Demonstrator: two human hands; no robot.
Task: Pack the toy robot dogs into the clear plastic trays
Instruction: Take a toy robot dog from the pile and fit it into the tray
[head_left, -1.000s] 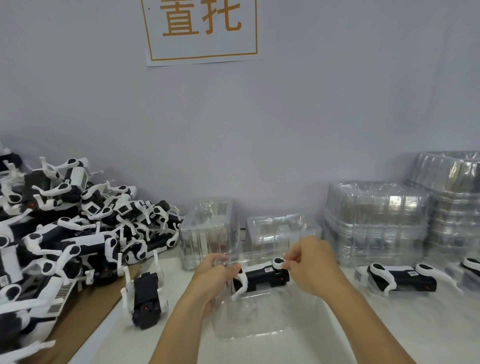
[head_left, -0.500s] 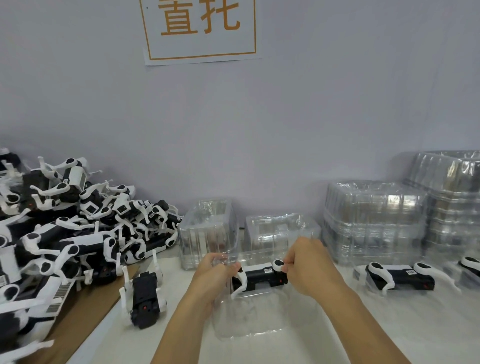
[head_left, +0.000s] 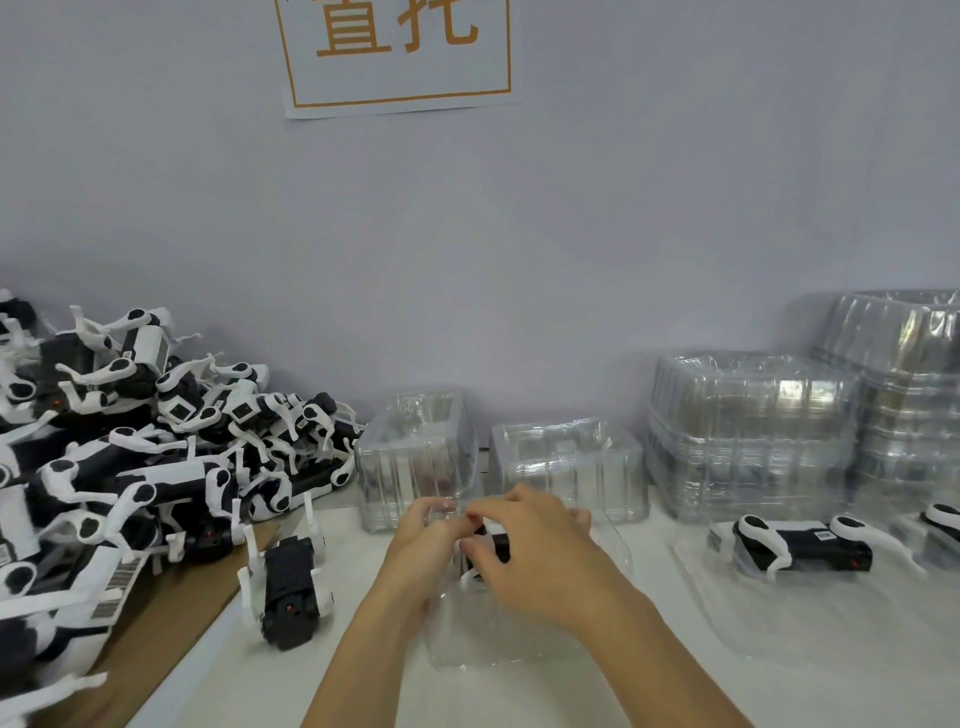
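Left hand (head_left: 431, 540): fingers curled at the far left edge of the clear plastic tray (head_left: 498, 639), thumb and forefinger pinching something there; cannot tell whether tray rim or toy.
Right hand (head_left: 540, 561): laid over the toy robot dog (head_left: 493, 551), fingers bent round it, hiding most of it.
Toy robot dog: black body with a white leg showing between the two hands, over the far part of the tray.
Clear plastic tray: on the white table (head_left: 519, 696), directly in front, under both hands.
Loose dog (head_left: 288, 587): on its back just left of the hands, white legs up.
Pile of dogs (head_left: 130, 452): heaped at left, partly on brown cardboard (head_left: 171, 639); barcode stickers on several, too small to read.
Packed dog (head_left: 802, 545): lying in a tray at right, small barcode label on its body.
Empty tray stacks (head_left: 748, 431): against the wall, behind and right.
Wall sign (head_left: 397, 52): white sheet, orange border, orange characters "直托", tops cut off.
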